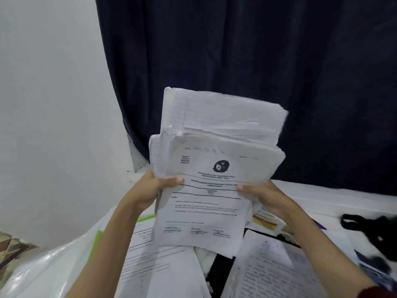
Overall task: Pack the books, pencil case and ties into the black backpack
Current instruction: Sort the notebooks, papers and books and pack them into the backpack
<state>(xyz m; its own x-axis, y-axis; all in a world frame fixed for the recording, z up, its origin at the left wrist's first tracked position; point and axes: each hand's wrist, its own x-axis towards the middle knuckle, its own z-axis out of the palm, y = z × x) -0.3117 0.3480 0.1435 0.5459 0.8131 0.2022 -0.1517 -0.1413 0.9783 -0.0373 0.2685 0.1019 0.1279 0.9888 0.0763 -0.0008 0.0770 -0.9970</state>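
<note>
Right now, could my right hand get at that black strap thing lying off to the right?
Probably not yet: the right hand grips the paper stack together with the left hand. Once freed, the way to the black strap looks clear.

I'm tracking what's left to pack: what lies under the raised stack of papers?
Under the stack of papers, gripped by the left hand and right hand, lie loose printed sheets and a handwritten page. Anything beneath those is covered.
</note>
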